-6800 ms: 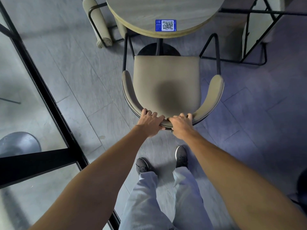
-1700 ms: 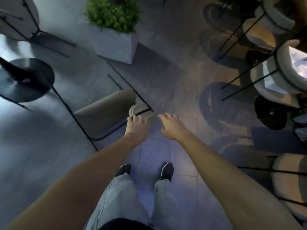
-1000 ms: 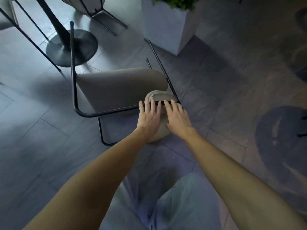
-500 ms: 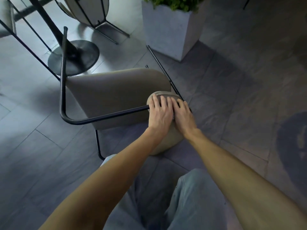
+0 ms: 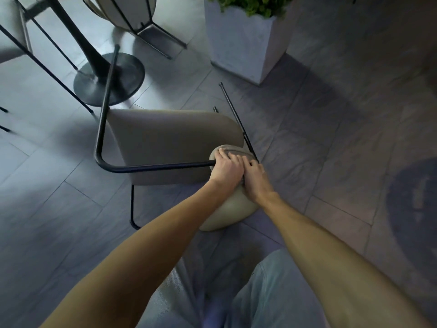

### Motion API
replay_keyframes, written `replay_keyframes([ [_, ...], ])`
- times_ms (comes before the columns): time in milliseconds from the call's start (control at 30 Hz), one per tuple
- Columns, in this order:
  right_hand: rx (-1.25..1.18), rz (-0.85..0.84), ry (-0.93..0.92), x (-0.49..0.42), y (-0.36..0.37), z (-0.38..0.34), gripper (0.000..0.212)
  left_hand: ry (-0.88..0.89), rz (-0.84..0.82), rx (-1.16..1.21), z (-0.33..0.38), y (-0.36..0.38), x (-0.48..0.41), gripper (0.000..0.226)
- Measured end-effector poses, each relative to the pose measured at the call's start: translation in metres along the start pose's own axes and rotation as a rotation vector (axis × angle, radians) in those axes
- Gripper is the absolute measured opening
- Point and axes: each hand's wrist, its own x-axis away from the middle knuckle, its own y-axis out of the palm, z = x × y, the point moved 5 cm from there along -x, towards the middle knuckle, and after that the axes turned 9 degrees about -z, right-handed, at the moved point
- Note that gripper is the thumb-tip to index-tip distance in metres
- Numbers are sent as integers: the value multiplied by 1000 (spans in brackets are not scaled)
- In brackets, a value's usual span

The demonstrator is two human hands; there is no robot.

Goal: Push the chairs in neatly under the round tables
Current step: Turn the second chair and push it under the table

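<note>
A beige padded chair (image 5: 170,143) with a black tube frame stands in the middle of the floor, seen from above and behind. My left hand (image 5: 227,168) and my right hand (image 5: 256,179) lie side by side, both closed over the top of its curved backrest (image 5: 227,207). The black pedestal base (image 5: 108,76) of a round table stands at the upper left, beyond the chair's front; the tabletop itself is out of view. The chair's seat points toward that base.
A grey square planter (image 5: 243,41) with a green plant stands at the upper right of the chair. Another beige chair (image 5: 127,10) sits at the top, behind the pedestal. Thin black chair legs (image 5: 47,67) cross the upper left. My legs (image 5: 236,299) are below.
I turned from the first table to this chair, put both hands on its backrest, and the chair has shifted slightly toward the pedestal base while my fingers closed tighter.
</note>
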Motion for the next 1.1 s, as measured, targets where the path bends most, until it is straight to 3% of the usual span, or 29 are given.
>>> replay_keyframes([
  [200,77,-128,40,41,-18,-60,65,91,-123,47,-44,-8,44,39],
  [367,95,-181,24,64,-67,-101,59,159,-218,104,-82,-53,75,54],
  [500,135,-243,-6,85,-111,-129,54,221,-185,198,-106,-88,96,47],
  [667,110,-351,25,109,-156,-156,61,323,-225,328,-129,-131,123,36],
  [867,169,-500,51,112,-203,-188,60,385,-280,437,-163,-157,128,40],
  [1100,187,-524,85,76,-228,-203,54,368,-238,503,-191,-162,100,44],
])
